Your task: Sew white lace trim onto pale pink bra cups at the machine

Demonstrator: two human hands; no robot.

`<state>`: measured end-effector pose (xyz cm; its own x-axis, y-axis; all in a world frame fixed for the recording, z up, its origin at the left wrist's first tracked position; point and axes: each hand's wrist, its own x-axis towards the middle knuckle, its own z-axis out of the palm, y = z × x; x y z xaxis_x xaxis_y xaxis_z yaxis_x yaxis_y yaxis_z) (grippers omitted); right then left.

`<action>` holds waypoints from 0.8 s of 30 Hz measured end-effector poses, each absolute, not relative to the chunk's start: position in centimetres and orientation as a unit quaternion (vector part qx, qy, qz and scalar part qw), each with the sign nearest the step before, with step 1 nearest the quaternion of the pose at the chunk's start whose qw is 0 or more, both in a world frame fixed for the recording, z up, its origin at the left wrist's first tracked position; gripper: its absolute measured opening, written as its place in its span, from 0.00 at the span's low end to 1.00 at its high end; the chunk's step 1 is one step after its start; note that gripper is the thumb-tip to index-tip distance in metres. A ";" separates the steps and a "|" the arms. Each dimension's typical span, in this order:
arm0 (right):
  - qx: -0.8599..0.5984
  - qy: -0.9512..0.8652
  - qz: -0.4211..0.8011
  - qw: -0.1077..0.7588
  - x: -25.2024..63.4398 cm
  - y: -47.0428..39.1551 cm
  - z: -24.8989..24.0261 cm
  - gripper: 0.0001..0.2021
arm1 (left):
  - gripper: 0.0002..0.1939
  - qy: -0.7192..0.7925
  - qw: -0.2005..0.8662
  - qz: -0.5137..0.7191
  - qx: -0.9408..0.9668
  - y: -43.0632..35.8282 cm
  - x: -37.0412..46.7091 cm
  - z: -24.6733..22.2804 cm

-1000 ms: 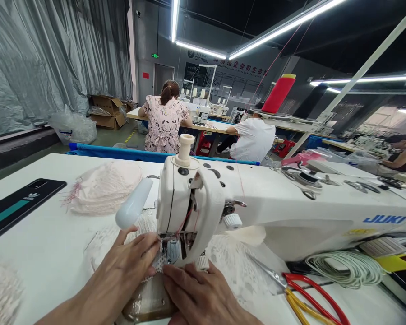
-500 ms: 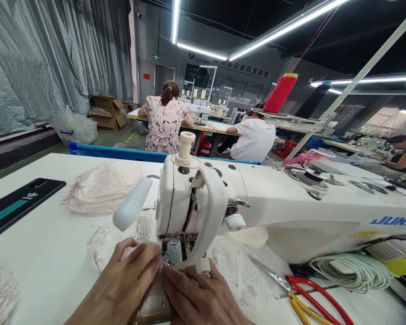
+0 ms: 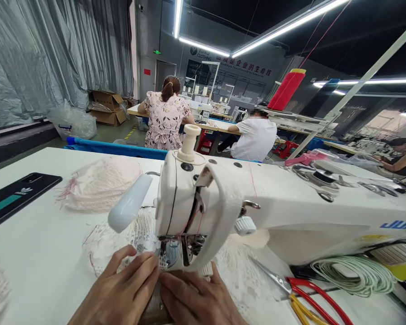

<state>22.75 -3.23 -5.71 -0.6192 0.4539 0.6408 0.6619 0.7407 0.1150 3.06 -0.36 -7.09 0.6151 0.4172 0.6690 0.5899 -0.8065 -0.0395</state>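
Note:
A white sewing machine [image 3: 192, 198] stands before me, with pinkish-red thread running down to its needle area. Just left of the presser foot [image 3: 167, 253], my left hand [image 3: 125, 284] presses curled fingertips onto white lace fabric [image 3: 138, 234]. My right hand [image 3: 192, 293] is close beside it, below the needle, with thumb and fingers closed at the fabric edge; the fabric under the fingers is mostly hidden. More of the lace [image 3: 240, 266] spreads out under the machine arm to the right.
Red-and-yellow-handled scissors [image 3: 307, 293] lie right of the lace, near a coil of pale green cord [image 3: 355, 273]. At left are a bundled lace piece [image 3: 101, 185] and a black phone [image 3: 23, 194]. A red thread cone [image 3: 287, 89] stands behind. Co-workers [image 3: 167, 113] sit beyond the table.
The view has shifted slightly, with the machine appearing a little larger and further right. Both hands stay close to the needle, the fingers only slightly moved.

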 end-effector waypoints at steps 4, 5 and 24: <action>-0.317 -0.880 -0.177 0.306 22.7 -3.2 -5.7 0.17 | 0.18 -0.281 0.139 -0.329 -0.891 -0.2 2.9 -7.8; -0.317 -0.878 -0.177 0.311 22.6 -3.2 -5.7 0.18 | 0.17 -0.280 0.137 -0.330 -0.891 -0.2 2.8 -7.9; -0.309 -0.867 -0.184 0.346 22.4 -2.8 -5.8 0.28 | 0.17 -0.327 0.091 -0.253 -0.906 2.8 1.4 -8.7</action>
<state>22.42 -2.76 -5.75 -0.5698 0.4082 0.7132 0.6627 0.7414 0.1052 1.44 2.79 -8.67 0.6576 0.5469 0.5181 0.6391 -0.7691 0.0007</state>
